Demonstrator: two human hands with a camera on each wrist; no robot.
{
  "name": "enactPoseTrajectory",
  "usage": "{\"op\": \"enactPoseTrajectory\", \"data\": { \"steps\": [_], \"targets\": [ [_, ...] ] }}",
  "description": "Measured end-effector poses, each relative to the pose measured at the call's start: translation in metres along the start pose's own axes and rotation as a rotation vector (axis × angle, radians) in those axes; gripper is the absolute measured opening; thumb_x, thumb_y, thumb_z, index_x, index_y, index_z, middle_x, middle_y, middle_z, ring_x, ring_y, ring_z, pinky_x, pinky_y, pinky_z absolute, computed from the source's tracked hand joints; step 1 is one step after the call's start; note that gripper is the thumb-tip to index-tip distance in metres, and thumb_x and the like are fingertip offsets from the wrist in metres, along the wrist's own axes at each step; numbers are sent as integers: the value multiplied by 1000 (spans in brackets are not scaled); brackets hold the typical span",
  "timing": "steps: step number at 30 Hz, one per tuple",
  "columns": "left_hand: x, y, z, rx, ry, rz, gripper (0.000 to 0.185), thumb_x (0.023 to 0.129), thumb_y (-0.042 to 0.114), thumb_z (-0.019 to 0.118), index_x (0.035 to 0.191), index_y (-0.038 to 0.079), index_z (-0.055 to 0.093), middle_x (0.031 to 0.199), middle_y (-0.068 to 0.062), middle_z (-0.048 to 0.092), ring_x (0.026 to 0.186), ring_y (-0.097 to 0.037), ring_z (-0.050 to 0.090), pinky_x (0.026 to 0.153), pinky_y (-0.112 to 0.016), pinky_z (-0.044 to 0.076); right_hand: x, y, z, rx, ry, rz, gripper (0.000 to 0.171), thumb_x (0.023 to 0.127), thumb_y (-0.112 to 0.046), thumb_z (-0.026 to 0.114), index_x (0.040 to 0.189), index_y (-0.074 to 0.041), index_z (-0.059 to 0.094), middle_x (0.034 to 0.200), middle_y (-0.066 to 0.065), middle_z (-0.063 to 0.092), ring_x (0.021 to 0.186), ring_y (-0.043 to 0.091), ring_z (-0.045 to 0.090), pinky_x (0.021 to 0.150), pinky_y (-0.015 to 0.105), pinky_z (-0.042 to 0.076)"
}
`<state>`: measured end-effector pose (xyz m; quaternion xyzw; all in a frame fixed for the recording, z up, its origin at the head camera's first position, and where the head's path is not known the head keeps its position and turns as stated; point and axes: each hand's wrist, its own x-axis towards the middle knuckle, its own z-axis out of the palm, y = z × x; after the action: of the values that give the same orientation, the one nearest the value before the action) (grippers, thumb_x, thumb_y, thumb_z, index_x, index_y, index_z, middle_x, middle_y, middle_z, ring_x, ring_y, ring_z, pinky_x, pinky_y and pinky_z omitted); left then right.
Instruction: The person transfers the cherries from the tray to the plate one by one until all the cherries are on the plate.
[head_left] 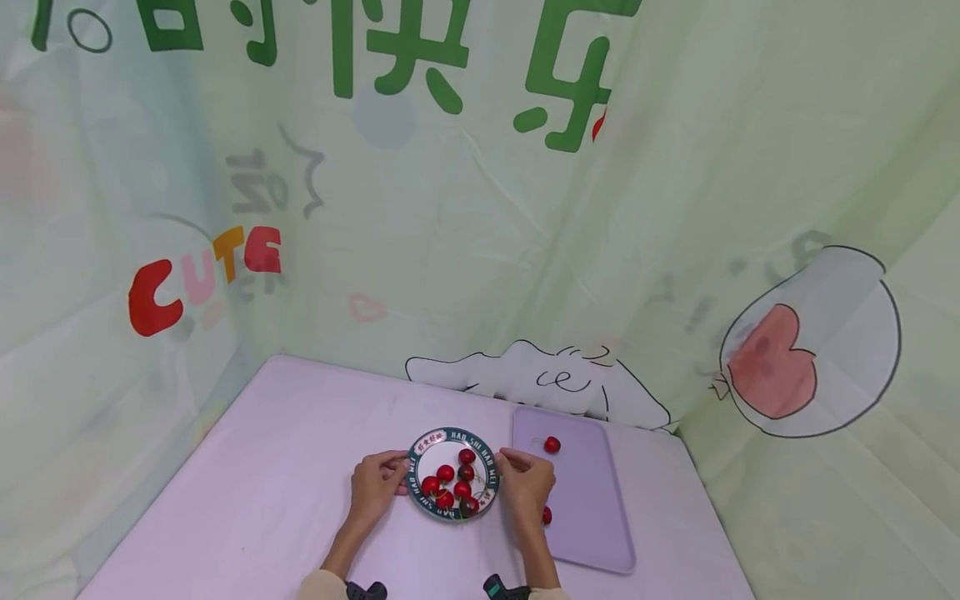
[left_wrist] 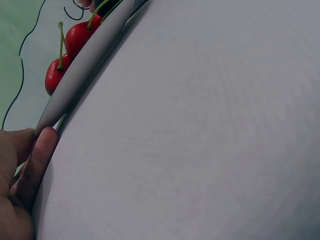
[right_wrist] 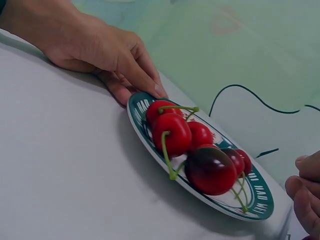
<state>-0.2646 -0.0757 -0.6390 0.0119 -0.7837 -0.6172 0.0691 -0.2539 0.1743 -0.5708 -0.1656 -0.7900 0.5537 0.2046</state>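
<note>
1. Small round plate [head_left: 420, 445] with a dark green lettered rim, set on the lilac worktop [head_left: 262, 467], near its middle and close to the front.
2. Heap of red cherries [head_left: 450, 482] with green stems lying on the plate; one darker, almost black-red, nearest the right wrist camera.
3. Left hand [head_left: 377, 483] at the plate's left edge, fingertips [right_wrist: 150, 85] curled over the rim and thumb tucked beneath, pinching it.
4. Right hand [head_left: 527, 487] at the plate's right edge, fingers bent round the rim in the head view; in the right wrist view only its fingertips seen just beside the rim, so actual contact hard to confirm there.
5. Hands apart, one on either side of the plate, wrists resting low toward the worktop.
6. In the left wrist view, plate rim seen edge-on with two cherries above it; whether lifted off the cloth or still resting, cannot tell.
7. Lilac tray [head_left: 592, 508] just right of the plate, touching or nearly touching the right hand.
8. One loose cherry [head_left: 552, 445] near the tray's far end; another partly hidden behind the right hand.
9. Pale green printed curtain [head_left: 480, 208] behind and around the worktop.
</note>
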Motion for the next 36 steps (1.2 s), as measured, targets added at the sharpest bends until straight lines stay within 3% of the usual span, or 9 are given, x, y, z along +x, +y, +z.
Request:
{"op": "enactPoseTrajectory", "data": {
  "steps": [5,16,23,30,36],
  "targets": [
    [-1,1,-1,2,-1,-1,27,104,11,74,129,-1,77,94,-10,77,63,-10,74,61,-16,62,3,-1,-11,25,23,28,13,93,-4,84,105,3,85,93,20,84,68,12,74,60,13,57],
    [-1,1,0,-22,-4,2,26,104,9,73,128,-2,77,94,-11,76,64,-9,73,61,-18,63,2,-2,-35,62,64,60,16,94,-4,83,107,6,84,97,23,83,73,15,79,64,12,61],
    [-3,2,0,-13,-5,-11,27,105,10,73,130,-1,77,95,-11,75,66,-9,72,61,-18,63,4,3,-50,70,88,53,18,92,-4,86,106,7,84,95,23,83,69,4,75,59,11,56],
    [-3,3,0,-14,-6,-9,27,105,9,73,130,-1,77,96,-11,75,66,-10,72,62,-18,63,2,4,-61,62,84,54,19,93,-4,85,108,8,83,97,25,82,73,16,80,62,11,59],
    [-2,-1,3,-2,2,-3,26,105,10,73,129,0,77,94,-8,74,64,-8,71,61,-18,63,2,10,-67,69,95,52,20,93,-4,84,109,9,82,95,26,82,68,10,78,59,12,59]
  ]
}}
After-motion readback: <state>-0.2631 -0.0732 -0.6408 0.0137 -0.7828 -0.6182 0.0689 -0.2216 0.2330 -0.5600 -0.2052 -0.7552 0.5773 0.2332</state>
